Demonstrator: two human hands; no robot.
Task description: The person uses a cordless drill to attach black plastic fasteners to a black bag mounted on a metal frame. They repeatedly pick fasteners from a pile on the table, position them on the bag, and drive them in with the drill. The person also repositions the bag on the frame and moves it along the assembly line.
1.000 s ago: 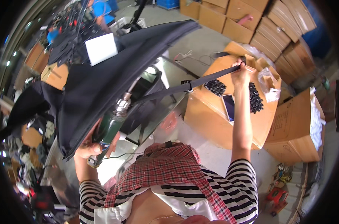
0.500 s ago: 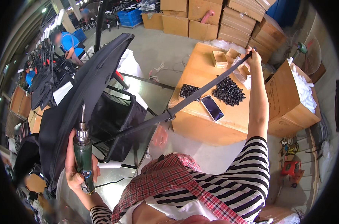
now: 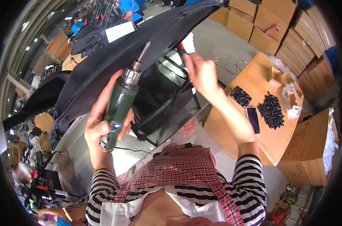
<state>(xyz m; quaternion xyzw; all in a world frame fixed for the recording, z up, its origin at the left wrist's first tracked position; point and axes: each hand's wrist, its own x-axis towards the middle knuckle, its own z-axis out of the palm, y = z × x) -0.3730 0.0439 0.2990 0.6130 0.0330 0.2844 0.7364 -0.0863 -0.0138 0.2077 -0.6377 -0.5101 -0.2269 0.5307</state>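
A dark green electric screwdriver (image 3: 120, 101) with a metal chuck and a bit pointing up is wrapped in my left hand (image 3: 99, 122). Behind it stretches a large black fabric cover (image 3: 114, 49), like a canopy, over a dark frame with a black fabric basket or seat (image 3: 159, 94) beneath. My right hand (image 3: 204, 73) is at the right edge of this fabric piece, beside a small red part (image 3: 181, 46). Its fingers are curled closed, somewhat blurred; what they hold, if anything, is hidden. A thin black cord (image 3: 135, 150) runs from the screwdriver's lower end.
To the right, a cardboard-topped table (image 3: 231, 126) bears two heaps of small black parts (image 3: 272, 111), a phone (image 3: 253, 120) and small open boxes (image 3: 275, 76). Cartons (image 3: 265, 26) are stacked behind it. A large carton (image 3: 304, 150) holds white pieces. People in blue work at the far left.
My right hand has left the table area and come left to the fabric piece; the black strap it held stretched out is no longer seen. The view has turned, and the screwdriver tilts more to the right.
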